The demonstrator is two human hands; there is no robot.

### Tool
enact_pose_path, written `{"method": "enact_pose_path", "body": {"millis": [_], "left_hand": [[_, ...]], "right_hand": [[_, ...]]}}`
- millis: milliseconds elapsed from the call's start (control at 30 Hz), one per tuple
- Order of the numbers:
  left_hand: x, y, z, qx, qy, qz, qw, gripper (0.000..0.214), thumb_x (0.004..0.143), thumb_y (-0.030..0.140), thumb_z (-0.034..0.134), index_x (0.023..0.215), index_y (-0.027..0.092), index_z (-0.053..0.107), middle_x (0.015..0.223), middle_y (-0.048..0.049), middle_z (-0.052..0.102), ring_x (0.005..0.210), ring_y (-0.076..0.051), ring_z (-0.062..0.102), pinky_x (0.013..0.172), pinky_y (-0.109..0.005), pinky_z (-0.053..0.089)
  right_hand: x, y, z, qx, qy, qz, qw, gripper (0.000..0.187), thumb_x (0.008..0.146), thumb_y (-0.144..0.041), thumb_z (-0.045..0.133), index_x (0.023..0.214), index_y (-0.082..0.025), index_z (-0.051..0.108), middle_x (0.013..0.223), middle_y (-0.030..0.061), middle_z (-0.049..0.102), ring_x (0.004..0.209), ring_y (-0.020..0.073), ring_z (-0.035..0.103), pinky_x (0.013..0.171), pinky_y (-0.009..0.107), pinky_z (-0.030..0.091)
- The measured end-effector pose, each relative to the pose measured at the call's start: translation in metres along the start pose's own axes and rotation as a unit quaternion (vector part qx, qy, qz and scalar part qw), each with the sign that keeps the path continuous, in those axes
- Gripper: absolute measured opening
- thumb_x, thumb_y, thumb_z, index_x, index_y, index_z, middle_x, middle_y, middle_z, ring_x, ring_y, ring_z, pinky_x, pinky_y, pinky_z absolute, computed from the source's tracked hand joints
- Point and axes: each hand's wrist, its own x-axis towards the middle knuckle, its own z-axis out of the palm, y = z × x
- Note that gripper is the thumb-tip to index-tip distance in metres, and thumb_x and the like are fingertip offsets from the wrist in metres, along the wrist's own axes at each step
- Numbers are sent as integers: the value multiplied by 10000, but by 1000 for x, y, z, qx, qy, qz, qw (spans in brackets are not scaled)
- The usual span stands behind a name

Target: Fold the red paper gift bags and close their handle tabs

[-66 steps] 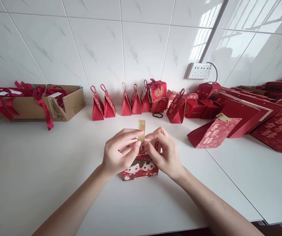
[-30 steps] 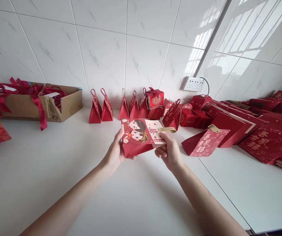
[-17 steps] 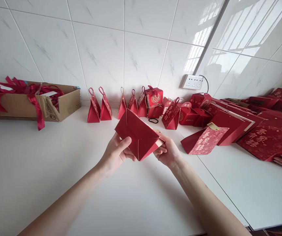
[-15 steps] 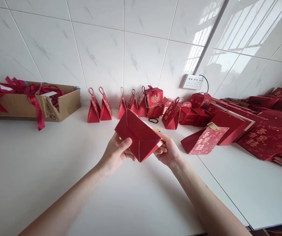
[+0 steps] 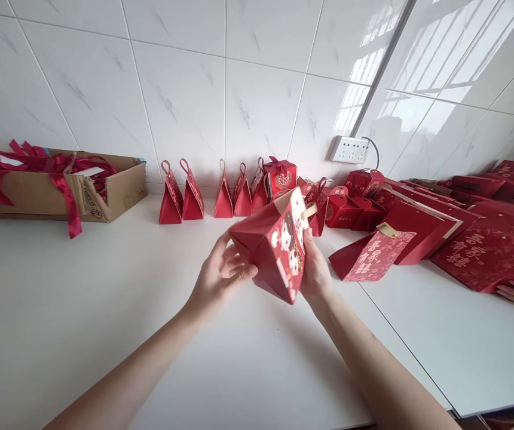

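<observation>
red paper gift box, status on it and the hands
Left hand touching, right hand gripping red cartoon-printed paper box. Tilted above white tabletop. Red triangular paper boxes behind.

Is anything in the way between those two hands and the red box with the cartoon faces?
Nothing visible: the right hand holds the red box directly, and the left hand is right at its other side.

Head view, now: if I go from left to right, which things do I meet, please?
Cardboard box with ribbons, two red triangular boxes, left hand, held printed box, right hand, red box with gold strap, large red printed piece.
</observation>
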Motion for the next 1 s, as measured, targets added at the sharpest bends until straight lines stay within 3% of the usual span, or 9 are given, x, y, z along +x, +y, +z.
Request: {"method": "enact_pose_path", "body": {"millis": [133,267,400,500,600,700,767,900,1000], "left_hand": [[-4,-4,1,68,-34,66,995,695,743,594,700,1302,248,473,1338,-119,549,1243,-316,526,1021,-429,473],[-7,-8,2,173,9,78,982,870,711,414,762,1423,267,284,1279,-117,576,1218,-306,543,985,-448,498],[-8,-9,0,231,32,117,965,864,692,332,740,1418,276,277,1200,-93,607,1130,-295,591,970,-468,507],[-5,-12,-5,209,28,128,969,743,696,336,736,1340,254,374,1200,-104,609,1073,-292,622,882,-429,554],[0,-18,-14,108,19,111,988,646,779,489,655,1318,238,405,1275,-132,590,1132,-302,615,892,-422,553],[6,-23,-22,46,77,137,987,724,804,620,573,1391,265,340,1404,-138,514,1269,-308,535,1013,-466,478],[7,-22,-24,94,109,170,975,744,768,602,642,1379,271,376,1398,-129,525,1301,-307,505,1057,-483,433],[4,-11,-15,219,118,202,947,436,813,427,686,1189,237,574,1219,-90,650,1187,-249,593,1012,-403,482],[1,-3,-5,247,126,213,937,149,870,316,637,970,206,642,962,-41,702,904,-166,690,787,-266,570]], "right_hand": [[2,-1,0,-22,31,-103,994,434,703,-567,761,986,-251,667,970,11,734,780,181,671,616,294,541],[0,-3,5,-3,-13,-113,993,472,678,-555,782,1033,-263,672,1109,32,710,938,215,662,774,350,557],[-1,-3,7,2,-19,-110,994,405,681,-534,784,960,-259,684,995,17,718,880,196,652,751,330,547],[-1,-3,6,-16,-27,-131,991,384,696,-532,766,960,-267,676,1022,20,710,896,201,640,766,343,531],[0,-5,3,-54,-9,-183,982,349,721,-555,733,884,-255,663,984,28,704,875,203,625,750,347,509],[0,-8,-1,-119,23,-223,967,375,698,-582,735,781,-228,645,776,0,655,698,164,565,646,301,465],[-3,-8,-2,-202,22,-248,947,382,723,-584,709,738,-210,633,690,-16,591,628,139,500,594,273,416],[-15,-3,5,-348,-57,-278,893,371,831,-503,623,649,-189,545,665,-24,480,607,117,433,555,252,354],[-26,5,13,-391,-115,-282,868,224,873,-384,602,754,-206,535,674,-39,469,565,104,422,530,245,366]]}}
